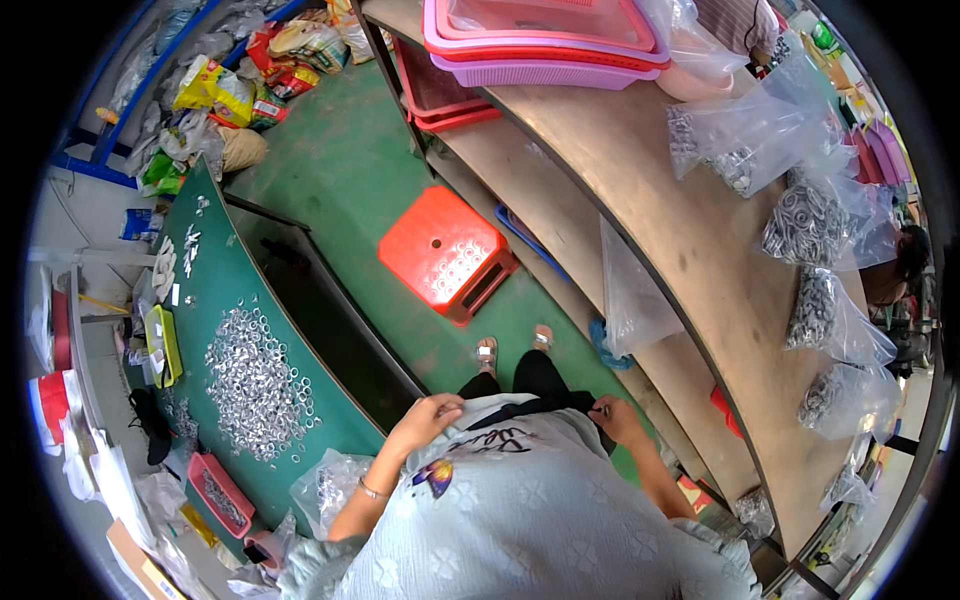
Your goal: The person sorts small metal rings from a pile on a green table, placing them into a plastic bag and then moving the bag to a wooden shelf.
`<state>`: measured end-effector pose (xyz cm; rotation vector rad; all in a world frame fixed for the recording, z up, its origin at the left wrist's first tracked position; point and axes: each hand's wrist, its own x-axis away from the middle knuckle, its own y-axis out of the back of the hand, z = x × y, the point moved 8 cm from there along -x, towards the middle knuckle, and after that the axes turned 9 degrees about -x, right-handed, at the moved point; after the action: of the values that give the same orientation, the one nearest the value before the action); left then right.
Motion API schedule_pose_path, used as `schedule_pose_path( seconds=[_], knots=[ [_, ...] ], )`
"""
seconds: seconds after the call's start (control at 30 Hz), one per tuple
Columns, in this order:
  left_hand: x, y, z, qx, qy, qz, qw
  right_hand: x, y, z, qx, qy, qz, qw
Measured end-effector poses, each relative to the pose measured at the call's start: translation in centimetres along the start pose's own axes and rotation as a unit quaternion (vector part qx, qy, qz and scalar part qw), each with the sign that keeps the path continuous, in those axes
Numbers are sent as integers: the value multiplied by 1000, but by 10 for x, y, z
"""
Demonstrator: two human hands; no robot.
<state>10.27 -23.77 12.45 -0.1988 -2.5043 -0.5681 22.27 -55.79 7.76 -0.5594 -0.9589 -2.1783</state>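
My left hand (pixel 430 416) is at the left of my waist, fingers curled beside the hem of my pale blue shirt (pixel 500 500). Whatever is in those fingers, if anything, cannot be made out. On the other side, my right hand (pixel 620 418) is closed at the end of a strip of black cloth (pixel 535 410) that runs across my waist. Left of me stands a green-topped table (pixel 215 395) with a wide heap of small silvery metal rings (pixel 255 385). A clear plastic bag (pixel 333 485) with metal parts lies at its near edge, beside my left forearm.
A red plastic stool (pixel 440 245) stands on the green floor ahead. At right, a long brown workbench (pixel 640 180) carries clear bags of metal rings (pixel 805 220) and stacked pink baskets (pixel 545 70). A pink tray (pixel 220 495) and a yellow-green basket (pixel 163 345) line the table's left side.
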Motion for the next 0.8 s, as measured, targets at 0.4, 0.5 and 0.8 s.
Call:
schedule_pose_path(
  seconds=[0.4, 0.5, 0.8],
  knots=[
    [44, 6, 42, 112, 96, -140, 979, -83, -46, 76, 324, 135, 141, 926],
    [53, 6, 43, 149, 124, -164, 967, -96, -56, 100, 353, 157, 161, 908],
    [94, 28, 84, 245, 130, -324, 904, -127, -90, 252, 409, 267, 274, 829]
  ],
)
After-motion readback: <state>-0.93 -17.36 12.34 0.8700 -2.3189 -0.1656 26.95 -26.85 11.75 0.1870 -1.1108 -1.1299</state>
